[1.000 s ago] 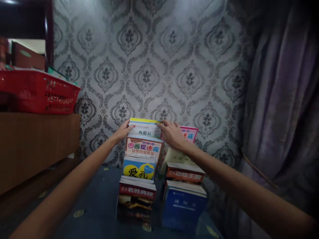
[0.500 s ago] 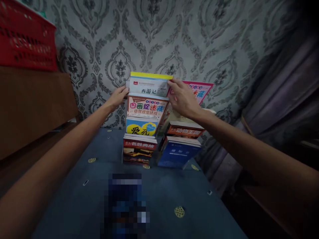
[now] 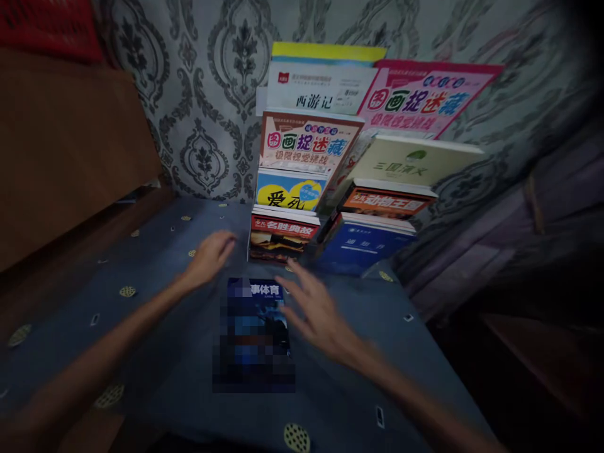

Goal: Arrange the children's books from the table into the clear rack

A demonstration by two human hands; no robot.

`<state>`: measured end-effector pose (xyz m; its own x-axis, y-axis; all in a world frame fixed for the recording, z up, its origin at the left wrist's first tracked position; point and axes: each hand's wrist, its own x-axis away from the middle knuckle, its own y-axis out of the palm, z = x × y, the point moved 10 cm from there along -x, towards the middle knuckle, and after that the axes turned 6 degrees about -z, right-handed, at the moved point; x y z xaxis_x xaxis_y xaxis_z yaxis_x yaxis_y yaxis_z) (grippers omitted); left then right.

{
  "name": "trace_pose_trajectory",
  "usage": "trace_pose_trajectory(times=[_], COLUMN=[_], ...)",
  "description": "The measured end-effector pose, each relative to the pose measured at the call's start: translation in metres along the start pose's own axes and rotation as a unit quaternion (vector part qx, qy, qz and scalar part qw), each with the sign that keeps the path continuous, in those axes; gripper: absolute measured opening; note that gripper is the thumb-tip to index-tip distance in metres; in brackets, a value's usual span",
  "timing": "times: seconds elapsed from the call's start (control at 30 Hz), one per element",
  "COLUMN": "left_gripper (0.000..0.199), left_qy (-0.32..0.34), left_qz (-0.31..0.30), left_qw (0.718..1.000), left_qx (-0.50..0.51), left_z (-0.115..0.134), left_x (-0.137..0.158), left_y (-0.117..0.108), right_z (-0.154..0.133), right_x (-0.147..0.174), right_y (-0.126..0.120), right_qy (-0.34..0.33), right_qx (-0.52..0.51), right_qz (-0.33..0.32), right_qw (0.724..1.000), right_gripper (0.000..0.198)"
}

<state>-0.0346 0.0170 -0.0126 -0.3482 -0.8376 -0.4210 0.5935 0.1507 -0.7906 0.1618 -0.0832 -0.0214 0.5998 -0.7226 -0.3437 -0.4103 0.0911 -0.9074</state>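
Observation:
A dark blue book [image 3: 257, 296] lies flat on the cloth, its lower cover blurred out by blocks. My right hand [image 3: 316, 311] hovers at its right edge with fingers spread, holding nothing. To the left of the book, my left hand [image 3: 211, 257] is in the air, empty, its fingers stretched forward. Behind them, books stand in two tiered columns: a white book with a yellow top [image 3: 325, 78], a brown picture book [image 3: 306, 148], a blue and yellow book [image 3: 290, 192] and a red and black book [image 3: 283, 242]. The right column has a pink book [image 3: 425, 97], a pale green book [image 3: 415, 160], an orange-titled book [image 3: 384, 201] and a blue book [image 3: 358, 245].
A blue-grey patterned cloth [image 3: 174, 349] covers the surface. Patterned wallpaper [image 3: 202, 157] rises behind the books. At left stands a brown box [image 3: 70, 145] with a red basket [image 3: 51, 25] on top. A purplish curtain [image 3: 495, 220] hangs at right.
Both hands have let go of the white book with the yellow top and come down toward the dark blue book. The view has tilted downward and nearer.

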Motion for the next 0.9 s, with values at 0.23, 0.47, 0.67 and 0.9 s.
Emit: trace_pose_trajectory(times=[0.23, 0.47, 0.67, 0.9], left_gripper=[0.033, 0.036, 0.052, 0.048], left_qy=[-0.066, -0.250, -0.323, -0.278], left_qz=[-0.172, 0.003, 0.033, 0.067], left_qw=[0.975, 0.930, 0.708, 0.685], left_qx=[-0.126, 0.269, 0.627, 0.670], left_z=[0.002, -0.032, 0.003, 0.041], left_x=[0.088, 0.090, 0.115, 0.099], left_y=[0.070, 0.061, 0.095, 0.071], right_z=[-0.015, -0.022, 0.004, 0.021], right_x=[0.044, 0.048, 0.055, 0.048], right_y=[0.124, 0.117, 0.100, 0.106], right_qy=[0.159, 0.169, 0.238, 0.313], right_qx=[-0.020, -0.080, -0.281, -0.640], right_qz=[-0.089, -0.043, 0.090, 0.131], right_qw=[0.983, 0.981, 0.925, 0.689], right_gripper=[0.068, 0.064, 0.082, 0.056])
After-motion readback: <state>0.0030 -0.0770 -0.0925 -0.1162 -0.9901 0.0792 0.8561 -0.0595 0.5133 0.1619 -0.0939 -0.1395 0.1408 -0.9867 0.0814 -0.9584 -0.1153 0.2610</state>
